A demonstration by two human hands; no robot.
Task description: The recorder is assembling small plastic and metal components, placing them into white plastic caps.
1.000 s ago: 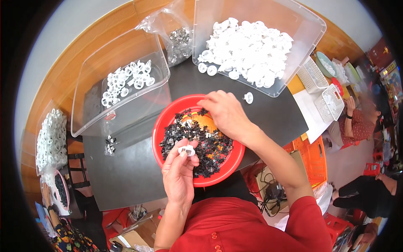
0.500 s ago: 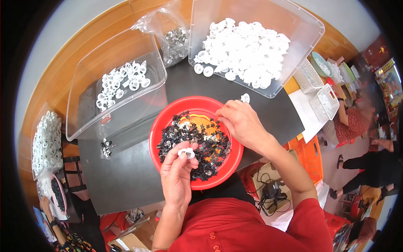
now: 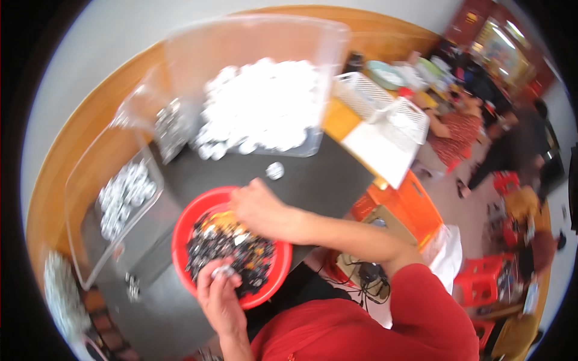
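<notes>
A small white plastic piece (image 3: 223,271) is held between the thumb and fingers of my left hand (image 3: 224,304), over the near left part of a red basin (image 3: 283,265). Small black pieces (image 3: 205,249) lie heaped in the basin, with clear bits and an orange-yellow patch among them. My right hand (image 3: 259,207) hangs over the basin's far right side, its fingers drawn together and pointing down. Blur and the hand itself hide whatever its fingertips may hold. On the dark table beyond that hand lies a single white piece (image 3: 275,171).
A large clear bin (image 3: 253,39) at the back holds many white pieces. To its left are a bag of small parts (image 3: 171,129) and a smaller clear bin (image 3: 90,180). White baskets (image 3: 361,93) and an orange crate (image 3: 412,210) are at the right, with people farther off (image 3: 454,135).
My view has swung to the right, so the table and bins sit farther left, and the picture is blurred. The white piece stays in my left hand; my right hand remains over the basin.
</notes>
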